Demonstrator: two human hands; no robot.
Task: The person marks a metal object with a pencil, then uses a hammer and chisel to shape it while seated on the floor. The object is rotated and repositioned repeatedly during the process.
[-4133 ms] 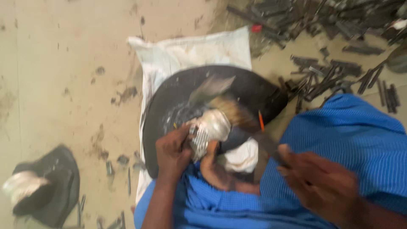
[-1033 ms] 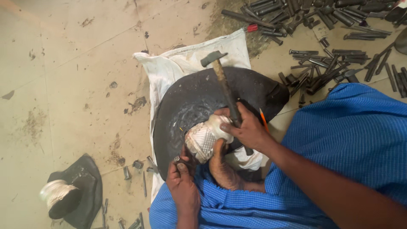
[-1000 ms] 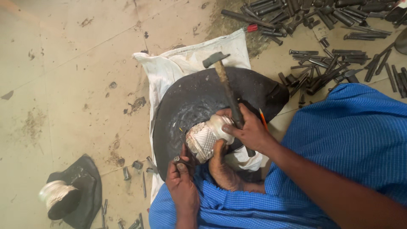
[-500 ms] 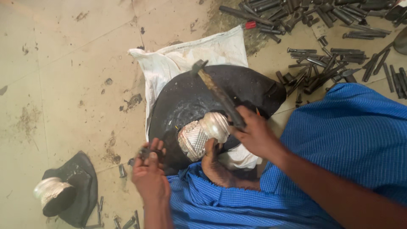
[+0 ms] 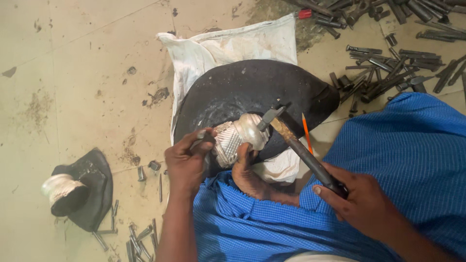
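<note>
On the floor, over a white sack point(image 5: 228, 46), a black dome-shaped block point(image 5: 242, 90) is set, and a silver embossed vessel point(image 5: 238, 138) lies on its near slope. The vessel is steadied from below by a bare foot point(image 5: 250, 174). A small punch point(image 5: 201, 138) is pinched in the left hand point(image 5: 187, 162), fingers closed round it, its tip brought against the left flank of the vessel. A hammer point(image 5: 291, 140) is gripped low on the handle by the right hand point(image 5: 359, 204), fist shut; the head hangs just beside the vessel's smooth upper end, close over it. Whether the head touches metal cannot be told.

Step judged to be chasing of the relief: punch placed, blow being readied or landed. The hammer head sits near the vessel's top rather than over the punch, so the next stroke would seem to call for the head to be lined up on the punch's butt, with the punch held firm and the foot kept pressed so the piece does not roll.

Noted around: an orange pencil point(image 5: 306, 133) beside the block, many dark punches point(image 5: 388, 73) scattered at upper right, more loose ones point(image 5: 141, 235) at lower left, a second silver piece point(image 5: 58, 187) on a small black pad point(image 5: 94, 189). Blue checked cloth point(image 5: 412, 155) covers the lap.
</note>
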